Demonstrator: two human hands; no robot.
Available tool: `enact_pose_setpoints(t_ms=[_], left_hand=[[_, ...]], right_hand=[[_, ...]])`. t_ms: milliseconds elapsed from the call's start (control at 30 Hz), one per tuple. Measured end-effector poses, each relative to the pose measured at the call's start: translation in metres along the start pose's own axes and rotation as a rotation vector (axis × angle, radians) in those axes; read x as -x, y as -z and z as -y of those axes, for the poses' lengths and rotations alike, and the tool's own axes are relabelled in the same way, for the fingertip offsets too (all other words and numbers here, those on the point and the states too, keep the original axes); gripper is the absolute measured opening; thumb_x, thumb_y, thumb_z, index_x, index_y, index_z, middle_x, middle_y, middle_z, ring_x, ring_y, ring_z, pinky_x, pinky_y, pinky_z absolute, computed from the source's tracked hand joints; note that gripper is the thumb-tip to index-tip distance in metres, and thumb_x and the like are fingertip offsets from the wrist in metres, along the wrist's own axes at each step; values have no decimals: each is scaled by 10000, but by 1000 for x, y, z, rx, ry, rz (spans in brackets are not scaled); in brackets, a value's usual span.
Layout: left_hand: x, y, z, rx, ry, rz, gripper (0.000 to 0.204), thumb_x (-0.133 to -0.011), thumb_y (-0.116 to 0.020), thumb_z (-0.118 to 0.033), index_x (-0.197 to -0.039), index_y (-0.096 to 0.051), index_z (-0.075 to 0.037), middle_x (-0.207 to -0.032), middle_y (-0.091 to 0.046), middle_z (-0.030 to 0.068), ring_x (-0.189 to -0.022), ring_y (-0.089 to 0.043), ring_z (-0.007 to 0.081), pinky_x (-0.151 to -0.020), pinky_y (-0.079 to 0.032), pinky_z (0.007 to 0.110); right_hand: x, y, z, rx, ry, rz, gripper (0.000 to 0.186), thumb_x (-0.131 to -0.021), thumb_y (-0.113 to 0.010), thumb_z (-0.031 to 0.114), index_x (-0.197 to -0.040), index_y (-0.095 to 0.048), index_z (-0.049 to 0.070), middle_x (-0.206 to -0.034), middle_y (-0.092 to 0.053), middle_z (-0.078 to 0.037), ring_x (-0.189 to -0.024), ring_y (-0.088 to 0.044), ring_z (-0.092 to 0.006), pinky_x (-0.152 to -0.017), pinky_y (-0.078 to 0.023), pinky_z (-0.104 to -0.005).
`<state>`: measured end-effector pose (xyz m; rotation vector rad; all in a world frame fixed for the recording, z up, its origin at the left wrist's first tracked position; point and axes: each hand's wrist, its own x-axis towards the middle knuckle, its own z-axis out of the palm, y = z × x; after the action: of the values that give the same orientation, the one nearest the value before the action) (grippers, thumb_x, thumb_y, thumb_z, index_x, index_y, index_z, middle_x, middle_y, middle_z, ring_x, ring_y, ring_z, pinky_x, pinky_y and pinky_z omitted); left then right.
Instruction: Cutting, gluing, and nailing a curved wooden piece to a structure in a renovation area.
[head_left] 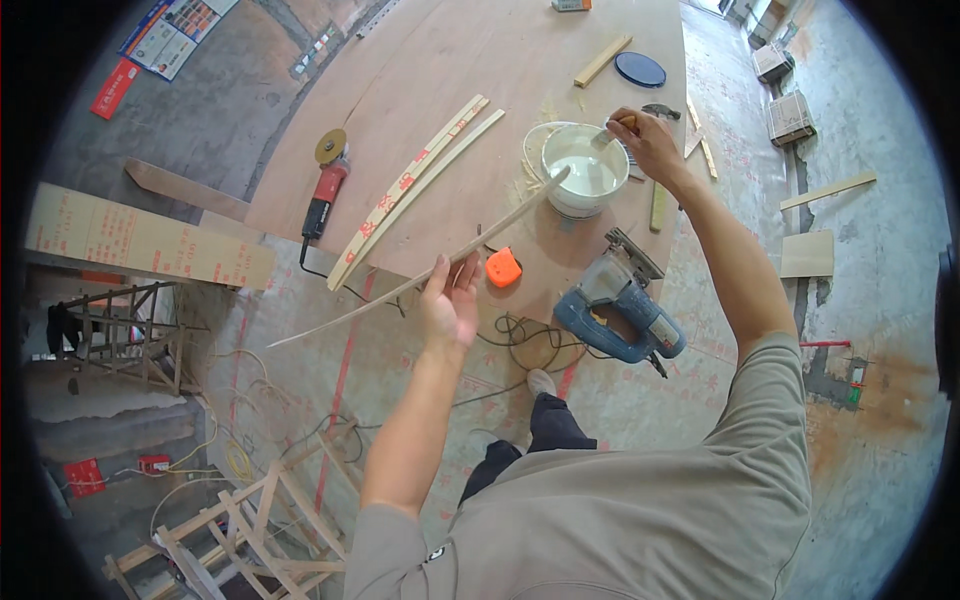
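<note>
Left hand [452, 308]: palm up, pinching a long thin wooden strip [525, 208] between thumb and fingers.
Right hand [645, 142]: closed around a flat brush [602, 138] at the rim of a white bucket [578, 206].
Wooden strip: slanting over the plywood tabletop [440, 70], upper end at the bucket's rim; contact impossible to tell.
Bucket: holding white liquid [590, 178].
Nearby tools: orange tape measure [503, 267], blue jigsaw [625, 312], angle grinder [325, 190].
</note>
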<state>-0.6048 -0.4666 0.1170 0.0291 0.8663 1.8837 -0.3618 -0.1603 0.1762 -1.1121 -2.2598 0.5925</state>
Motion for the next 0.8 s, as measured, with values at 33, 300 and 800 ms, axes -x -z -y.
enact_pose_setpoints(t_ms=[33,300,800], left_hand=[[-8,-1,6,4,6,-4,278,-959,-628,-237,-1109,-618,-2,-1097,-684,127,-1093,-645,267,-1021,-464,417],[-57,32,32,108,129,-99,318,-961,-624,-237,-1112,-582,40,-1107,-648,204,-1128,-617,354,-1056,-453,487],[-84,41,36,76,192,-59,272,-945,-648,-214,-1040,-601,37,-1065,-641,178,-1155,-602,361,-1077,-443,502]], right_hand=[[2,1,-3,90,-19,10,244,-944,-628,284,-974,-684,48,-816,-695,-153,-737,-663,-307,-691,-503,-380],[28,14,-9,-389,-56,-301,187,-940,-665,219,-901,-646,37,-694,-655,-108,-562,-617,-200,-543,-505,-315],[60,-42,-16,-1270,-503,-275,292,-954,-676,280,-754,-526,130,-619,-585,2,-477,-545,-84,-428,-433,-222]])
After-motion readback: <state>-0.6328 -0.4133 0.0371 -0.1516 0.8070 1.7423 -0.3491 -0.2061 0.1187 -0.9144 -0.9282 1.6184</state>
